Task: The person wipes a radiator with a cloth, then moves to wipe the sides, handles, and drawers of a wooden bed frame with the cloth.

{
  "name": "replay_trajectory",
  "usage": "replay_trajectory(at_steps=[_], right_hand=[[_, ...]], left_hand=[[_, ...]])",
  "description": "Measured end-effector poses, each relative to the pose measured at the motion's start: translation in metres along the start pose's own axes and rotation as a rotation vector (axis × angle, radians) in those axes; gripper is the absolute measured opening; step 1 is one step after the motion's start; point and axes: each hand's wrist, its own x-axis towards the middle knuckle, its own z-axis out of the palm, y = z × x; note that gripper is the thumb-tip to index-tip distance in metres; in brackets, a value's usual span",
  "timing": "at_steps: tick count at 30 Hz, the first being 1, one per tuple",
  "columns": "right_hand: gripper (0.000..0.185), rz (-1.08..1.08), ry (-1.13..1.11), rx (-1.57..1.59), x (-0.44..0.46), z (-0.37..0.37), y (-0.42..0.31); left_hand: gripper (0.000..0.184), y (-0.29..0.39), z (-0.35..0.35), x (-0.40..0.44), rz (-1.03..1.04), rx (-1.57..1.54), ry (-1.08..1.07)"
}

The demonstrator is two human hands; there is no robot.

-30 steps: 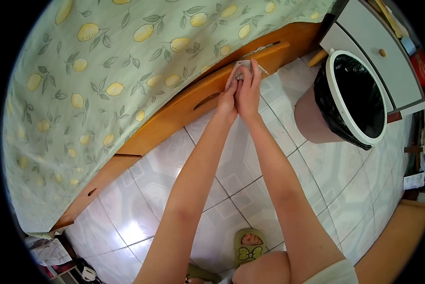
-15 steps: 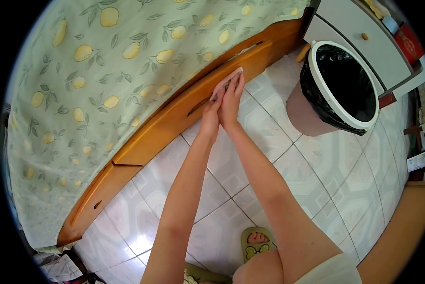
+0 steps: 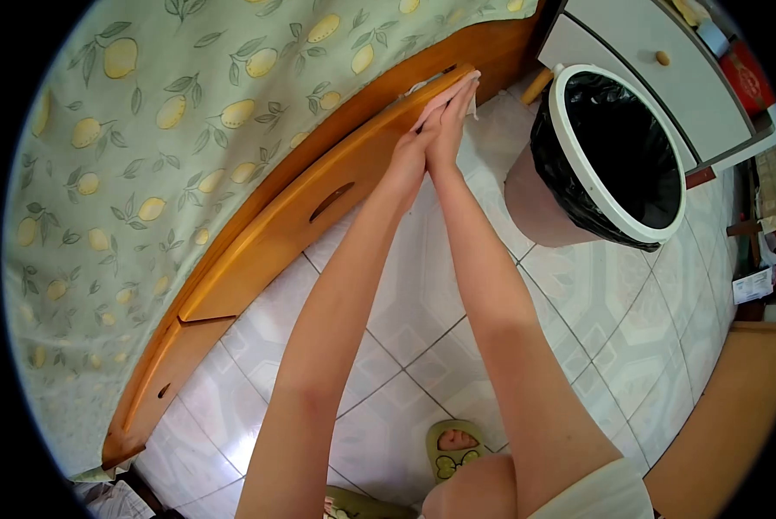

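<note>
Both my arms reach forward to the top edge of an orange-brown wooden drawer (image 3: 267,246) at the base of a bed. My left hand (image 3: 411,156) and my right hand (image 3: 445,134) are pressed together there, fingers pointing away from me. A pale, whitish-pink cloth (image 3: 472,105) is held under and between them, against the drawer's upper rim; a bit of it hangs out by the right fingertips. My left fingers are partly hidden behind the right hand. The right fingers lie straight and close together along the cloth.
A lemon-print bedsheet (image 3: 172,160) hangs over the bed at left. A bin (image 3: 535,203) with a black bag and white rim stands right of my hands. Behind it is a white drawer cabinet (image 3: 617,52). Below are floor tiles (image 3: 396,303) and a green slipper (image 3: 444,437).
Both hands and the cloth have slid along the drawer's top edge, away from me and slightly right. The view has shifted a little, and more of the drawer's handle slot shows.
</note>
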Motion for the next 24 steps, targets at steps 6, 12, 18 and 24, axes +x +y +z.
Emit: replay_trajectory(at_steps=[6, 12, 18, 24], right_hand=[[0.062, 0.427, -0.008, 0.300, 0.009, 0.007, 0.055], [0.049, 0.926, -0.075, 0.706, -0.001, 0.011, 0.065], [0.048, 0.801, -0.072, 0.632, -0.007, 0.015, 0.035], [0.068, 0.085, -0.090, 0.061, 0.013, -0.014, -0.015]], left_hand=[[0.045, -0.016, -0.007, 0.019, -0.128, 0.089, 0.008], [0.065, -0.036, -0.006, 0.004, -0.037, 0.244, 0.084], [0.073, -0.033, 0.004, -0.022, 0.053, 0.219, 0.141], [0.074, -0.008, 0.008, -0.022, 0.104, -0.214, 0.005]])
